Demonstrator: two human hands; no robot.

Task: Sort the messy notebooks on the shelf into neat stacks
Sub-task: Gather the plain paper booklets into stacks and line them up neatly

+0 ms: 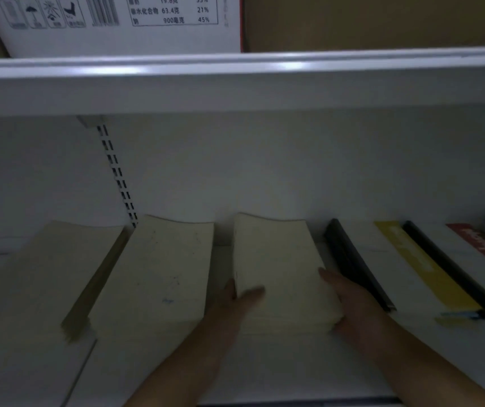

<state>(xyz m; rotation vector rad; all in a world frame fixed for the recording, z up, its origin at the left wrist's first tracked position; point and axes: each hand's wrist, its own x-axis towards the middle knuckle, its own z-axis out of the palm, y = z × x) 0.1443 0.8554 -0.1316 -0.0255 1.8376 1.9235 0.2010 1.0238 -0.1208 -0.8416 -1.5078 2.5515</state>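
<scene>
At lower centre, on the shelf (294, 365), the left hand (231, 302) and right hand (351, 302) clamp the cream notebook stack (279, 257) from both sides, seemingly to square its edges.

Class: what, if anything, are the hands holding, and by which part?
The middle cream notebook stack: the left hand grips its left edge, the right hand its right edge, both near the front.
</scene>
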